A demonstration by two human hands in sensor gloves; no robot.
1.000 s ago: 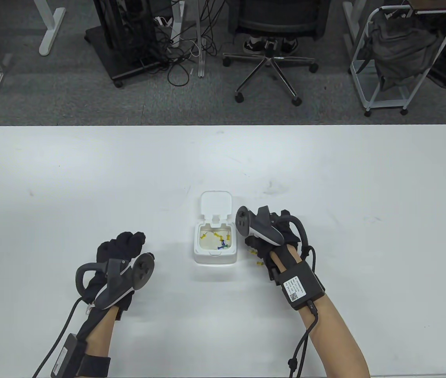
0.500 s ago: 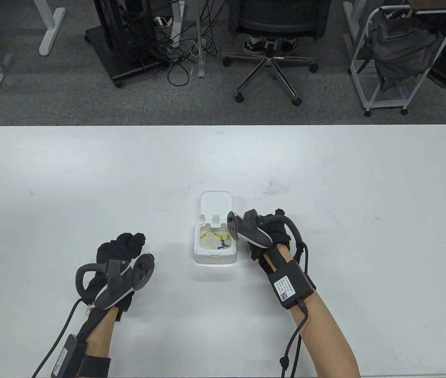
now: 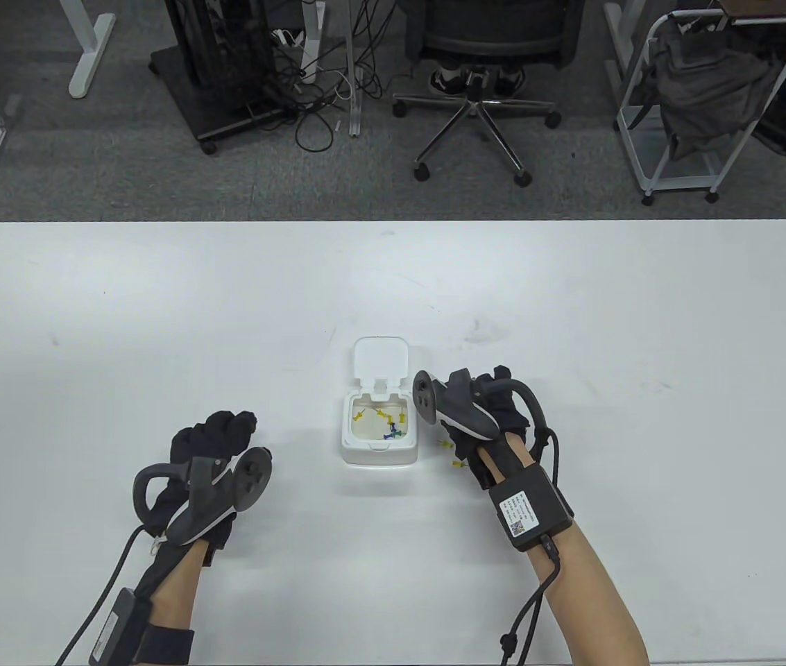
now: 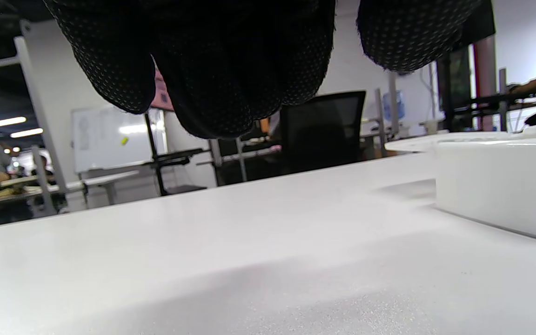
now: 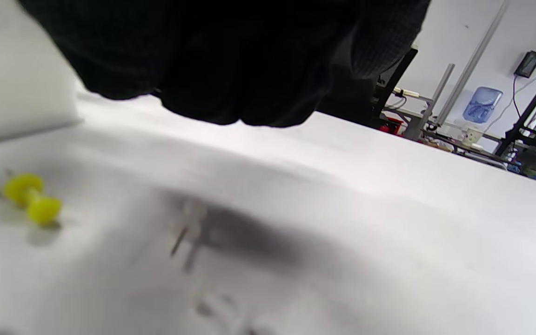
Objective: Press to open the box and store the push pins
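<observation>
Left hand (image 3: 216,444) rests on the table (image 3: 157,312) near the front edge, well left of the box, fingers curled, holding nothing. Right hand (image 3: 479,423) sits just right of the box over loose yellow pins (image 3: 449,452); grip can't be told, fingers hidden under the tracker. White square box (image 3: 377,433) stands mid-table btwn the hands, lid (image 3: 381,361) flipped back flat on the far side, yellow & blue push pins (image 3: 387,423) inside
</observation>
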